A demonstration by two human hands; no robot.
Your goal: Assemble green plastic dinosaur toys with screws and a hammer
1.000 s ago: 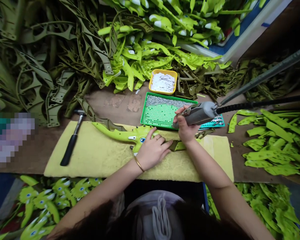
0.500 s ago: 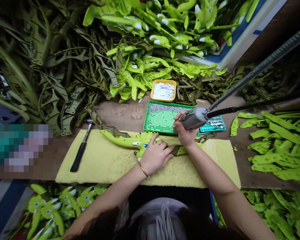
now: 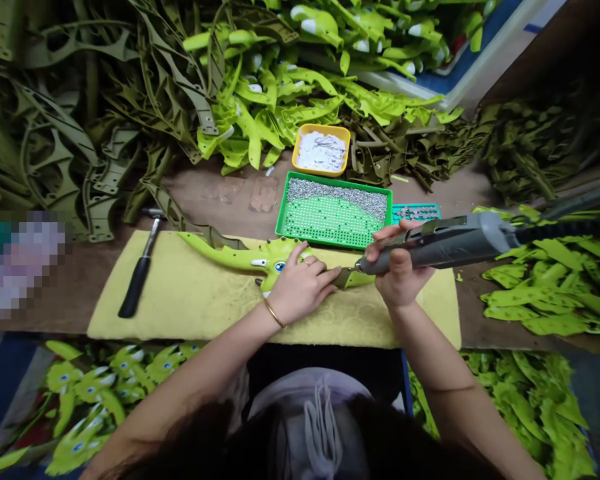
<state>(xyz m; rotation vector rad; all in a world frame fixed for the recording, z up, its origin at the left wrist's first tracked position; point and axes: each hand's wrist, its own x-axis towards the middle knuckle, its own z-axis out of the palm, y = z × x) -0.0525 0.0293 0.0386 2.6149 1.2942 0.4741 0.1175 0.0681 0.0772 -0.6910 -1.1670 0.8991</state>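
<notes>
A lime-green plastic toy part with a blue eye and a long curved limb (image 3: 220,257) lies across the yellow cloth (image 3: 180,307). My left hand (image 3: 303,283) rests over its middle and grips it against the cloth, covering part of it. In my right hand (image 3: 400,277) is a grey electric screwdriver (image 3: 435,241), tilted nearly level, fingers wrapped round its body. The screwdriver's tip meets a dark olive piece (image 3: 344,277) at the toy's right end, just beyond my left fingertips. Whether a screw sits under the tip is too small to tell.
A hammer (image 3: 139,273) lies on the cloth's left. Behind stand a green tray (image 3: 325,223) of small screws, a yellow tub (image 3: 347,150) of white pieces and a teal tray (image 3: 420,212) of silvery discs. Olive parts (image 3: 95,120) and green parts (image 3: 570,287) are heaped around.
The screwdriver has swung from steeply tilted to nearly level, and its tip has come to the toy's right end. My left hand stays on the toy. The view has shifted.
</notes>
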